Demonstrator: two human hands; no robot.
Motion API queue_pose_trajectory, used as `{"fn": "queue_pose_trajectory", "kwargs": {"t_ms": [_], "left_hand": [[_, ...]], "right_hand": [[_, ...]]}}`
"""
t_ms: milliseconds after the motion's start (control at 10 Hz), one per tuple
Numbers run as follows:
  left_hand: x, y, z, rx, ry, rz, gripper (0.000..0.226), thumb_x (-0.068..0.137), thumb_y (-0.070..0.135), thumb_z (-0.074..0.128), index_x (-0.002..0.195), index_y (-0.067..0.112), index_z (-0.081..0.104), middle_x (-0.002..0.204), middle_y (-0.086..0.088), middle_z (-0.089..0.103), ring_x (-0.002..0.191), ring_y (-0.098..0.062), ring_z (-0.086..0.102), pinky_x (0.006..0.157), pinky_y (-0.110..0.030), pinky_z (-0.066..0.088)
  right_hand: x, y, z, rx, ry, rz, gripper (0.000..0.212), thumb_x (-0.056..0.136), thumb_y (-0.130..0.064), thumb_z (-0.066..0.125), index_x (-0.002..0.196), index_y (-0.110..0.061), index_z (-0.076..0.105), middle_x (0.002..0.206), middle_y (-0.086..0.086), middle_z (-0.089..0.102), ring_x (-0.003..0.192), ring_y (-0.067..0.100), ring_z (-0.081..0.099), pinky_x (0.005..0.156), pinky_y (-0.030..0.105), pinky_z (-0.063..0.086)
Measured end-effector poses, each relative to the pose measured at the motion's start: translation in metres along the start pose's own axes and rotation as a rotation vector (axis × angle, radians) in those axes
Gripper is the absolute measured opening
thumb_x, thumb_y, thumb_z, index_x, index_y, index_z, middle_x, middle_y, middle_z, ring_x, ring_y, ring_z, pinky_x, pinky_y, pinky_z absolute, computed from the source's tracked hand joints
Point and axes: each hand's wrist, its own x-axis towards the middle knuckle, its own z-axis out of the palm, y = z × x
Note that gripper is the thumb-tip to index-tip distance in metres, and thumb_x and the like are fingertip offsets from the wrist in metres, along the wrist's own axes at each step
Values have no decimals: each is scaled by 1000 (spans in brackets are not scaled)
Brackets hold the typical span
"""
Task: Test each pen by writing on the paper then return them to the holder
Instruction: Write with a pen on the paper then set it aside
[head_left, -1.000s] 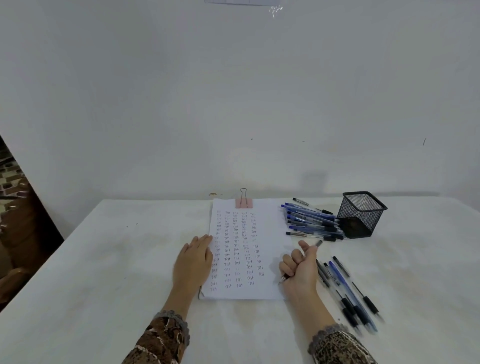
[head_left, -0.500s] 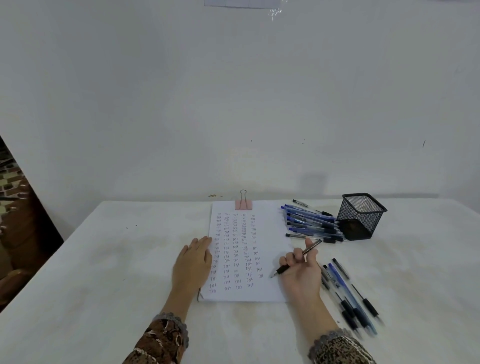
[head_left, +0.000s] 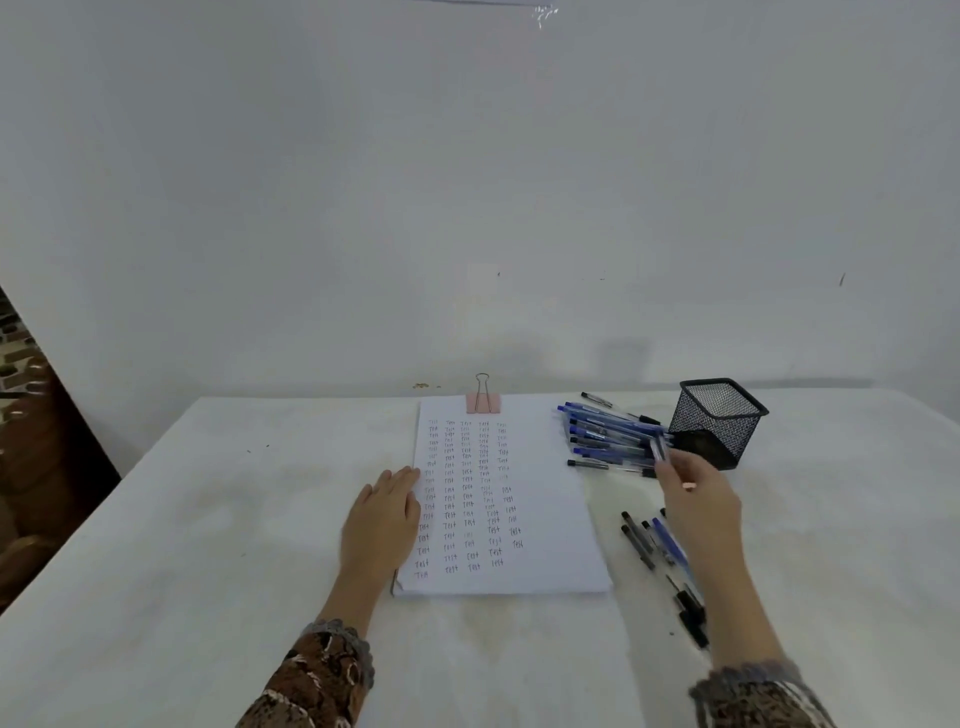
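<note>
the left hand (head_left: 387, 512) lies flat and open on the paper (head_left: 550, 519), at its left edge, likely steadying it for writing. the right hand (head_left: 698, 499) pinches a blurred pen (head_left: 658, 448) over the far pile (head_left: 608, 434). just beyond its fingertips, the mesh holder (head_left: 719, 431) shows no pens inside. loose pens (head_left: 649, 540) lie by its wrist.

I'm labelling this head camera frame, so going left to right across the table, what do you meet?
Left hand → clipped paper stack → pile of blue pens → black mesh pen holder. The right hand overlaps the pens and the holder, so I leave it out.
</note>
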Motion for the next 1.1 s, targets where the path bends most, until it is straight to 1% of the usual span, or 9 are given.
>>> {"fn": "queue_pose_trajectory", "kwargs": {"t_ms": [100, 200, 300, 400, 500, 600, 900, 1000, 1100], "left_hand": [[1, 0, 0, -3, -2, -3, 43, 99, 21, 27, 142, 21, 33, 150, 6, 32, 141, -12, 21, 116, -29, 14], [1, 0, 0, -8, -5, -2, 43, 99, 20, 27, 142, 21, 33, 150, 7, 32, 141, -11, 20, 116, -29, 13], [1, -1, 0, -7, 0, -2, 43, 99, 20, 27, 142, 21, 33, 150, 8, 31, 141, -11, 20, 116, -28, 13], [0, -1, 1, -2, -5, -2, 44, 99, 21, 26, 143, 22, 32, 150, 8, 30, 142, -10, 19, 116, -27, 12], [1, -1, 1, -9, -2, -1, 43, 99, 21, 27, 142, 22, 33, 150, 9, 31, 141, -10, 19, 115, -27, 12], [0, 0, 1, -9, -2, -1, 43, 99, 21, 27, 142, 22, 33, 150, 9, 31, 141, -11, 19, 116, -28, 12], [0, -1, 1, -9, 8, -8, 43, 100, 22, 27, 142, 23, 33, 150, 7, 32, 141, -12, 22, 115, -27, 14], [1, -1, 1, 2, 3, -3, 43, 100, 22, 26, 142, 23, 31, 150, 7, 31, 141, -11, 21, 115, -27, 13], [1, -1, 2, 4, 0, -5, 43, 100, 23, 26, 143, 23, 32, 150, 8, 31, 141, -11, 20, 115, -27, 13]], "right_hand": [[13, 23, -17, -416, -44, 93, 17, 89, -14, 56, 104, -16, 64, 99, 10, 63, 87, 27, 56, 75, 32, 44], [18, 43, -20, -676, -233, 228, 22, 89, -23, 55, 109, -19, 64, 115, 10, 61, 102, 30, 56, 90, 39, 48], [22, 43, -24, -786, -360, 304, 32, 88, -30, 54, 117, -18, 61, 121, 8, 57, 109, 30, 53, 97, 41, 43], [33, 26, -20, -868, -306, 271, 36, 91, -30, 50, 125, -21, 53, 133, 8, 45, 121, 32, 44, 103, 44, 35], [48, 15, 5, -765, -289, -47, 31, 91, -19, 50, 120, -24, 61, 129, 10, 49, 116, 33, 48, 101, 43, 41], [51, 10, 30, -866, -403, -269, 34, 95, -19, 44, 125, -26, 56, 135, 3, 47, 123, 28, 44, 102, 40, 39], [61, 23, 42, -960, -416, -427, 27, 92, -31, 52, 118, -23, 52, 128, -1, 45, 123, 21, 36, 101, 36, 32], [67, 28, 43, -936, -471, -494, 20, 94, -28, 50, 113, -24, 52, 124, -5, 49, 120, 18, 39, 99, 34, 28], [66, 26, 45, -803, -450, -573, 22, 97, -20, 44, 117, -19, 55, 120, 0, 54, 113, 22, 48, 95, 36, 34]]}}
